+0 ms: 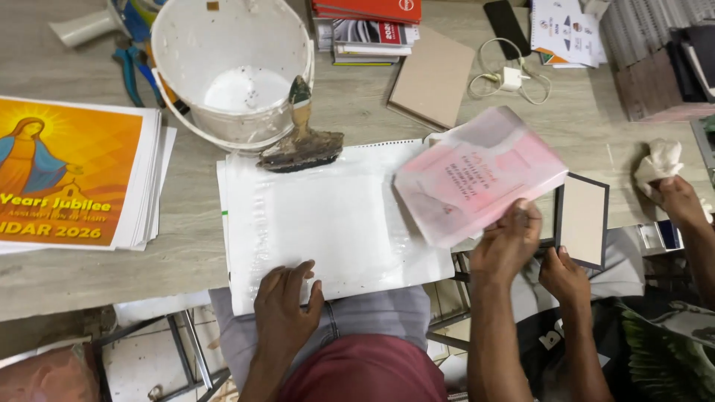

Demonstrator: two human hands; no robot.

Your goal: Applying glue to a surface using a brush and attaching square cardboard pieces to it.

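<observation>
My left hand point(287, 305) lies flat, fingers apart, on the near edge of a white sheet stack point(328, 223) that hangs over the table's front edge. My right hand point(508, 244) grips the near edge of a pink-and-white covered booklet point(477, 175), held tilted just above the right end of the sheets. A glue-caked brush point(302, 145) rests at the far edge of the sheets, leaning on a white bucket point(231, 67).
A co-worker's hand point(564, 277) holds a dark-framed grey board point(582, 219) beside my right hand; their other hand point(674, 197) clutches a white cloth. A stack of orange posters point(71, 171) lies at left. Books, a brown board point(433, 78), a charger and a phone sit at the back.
</observation>
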